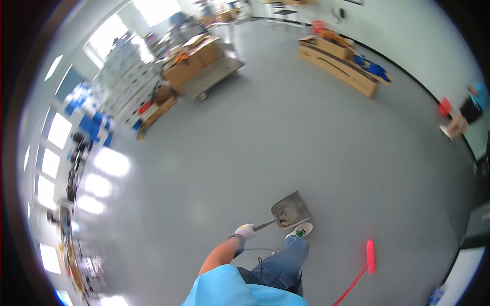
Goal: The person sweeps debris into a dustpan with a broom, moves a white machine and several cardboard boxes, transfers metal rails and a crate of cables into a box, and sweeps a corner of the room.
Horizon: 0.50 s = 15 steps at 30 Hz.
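My left hand (246, 231), in a whitish glove, is closed round the handle of a grey metal dustpan (296, 208). The pan hangs or rests just ahead of my shoe (301, 230); whether it touches the floor I cannot tell. Some debris lies in it near the handle end. To the right is a red broom (371, 256), its thin red handle slanting down and out of the lower edge. My right hand is out of the picture, so what holds the broom is hidden.
Grey floor (214, 153) stretches ahead. A flat cart (219, 76) with cardboard boxes stands at the far left beside stacked pale boxes (127, 81). Long cartons (337, 69) lie at the far right. A person (467, 109) is by the right wall near a red bucket (445, 107).
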Available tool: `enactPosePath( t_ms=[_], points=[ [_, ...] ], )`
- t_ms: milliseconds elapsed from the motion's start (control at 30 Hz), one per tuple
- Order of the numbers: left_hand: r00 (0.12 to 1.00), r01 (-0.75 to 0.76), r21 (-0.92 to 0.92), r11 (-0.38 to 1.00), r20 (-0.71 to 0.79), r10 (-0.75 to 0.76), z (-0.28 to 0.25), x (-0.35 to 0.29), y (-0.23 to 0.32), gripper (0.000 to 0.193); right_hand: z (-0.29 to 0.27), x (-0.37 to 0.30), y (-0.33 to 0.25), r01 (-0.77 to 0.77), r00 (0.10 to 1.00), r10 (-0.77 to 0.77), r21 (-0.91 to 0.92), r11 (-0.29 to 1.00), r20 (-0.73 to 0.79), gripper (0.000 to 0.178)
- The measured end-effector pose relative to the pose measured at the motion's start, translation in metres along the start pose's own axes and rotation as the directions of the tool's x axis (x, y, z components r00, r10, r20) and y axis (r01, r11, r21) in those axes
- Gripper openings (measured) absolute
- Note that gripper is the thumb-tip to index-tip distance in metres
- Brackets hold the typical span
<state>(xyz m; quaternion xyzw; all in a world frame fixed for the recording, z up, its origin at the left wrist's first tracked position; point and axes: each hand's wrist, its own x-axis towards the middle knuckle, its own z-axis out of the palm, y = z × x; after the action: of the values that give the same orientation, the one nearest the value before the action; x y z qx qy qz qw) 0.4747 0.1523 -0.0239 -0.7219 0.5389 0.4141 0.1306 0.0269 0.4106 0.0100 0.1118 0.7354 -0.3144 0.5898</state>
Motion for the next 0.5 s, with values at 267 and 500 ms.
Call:
enactPosePath(
  t_ms=[267, 500],
  points=[
    [0.890, 0.383, -0.283, 0.879, -0.143, -0.433, 0.034, -0.079, -0.116, 0.030, 0.064, 0.043, -0.113, 0.133, 0.980, -0.096, -0.217, 0.967, 0.172, 0.015],
    [0.799, 0.461, -0.525, 0.716, -0.107, -0.592, 0.022, -0.099, -0.188, 0.023, 0.140, 0.046, -0.121, 0.193, 0.954, -0.111, -0.287, 0.938, 0.279, 0.013]
  ],
)
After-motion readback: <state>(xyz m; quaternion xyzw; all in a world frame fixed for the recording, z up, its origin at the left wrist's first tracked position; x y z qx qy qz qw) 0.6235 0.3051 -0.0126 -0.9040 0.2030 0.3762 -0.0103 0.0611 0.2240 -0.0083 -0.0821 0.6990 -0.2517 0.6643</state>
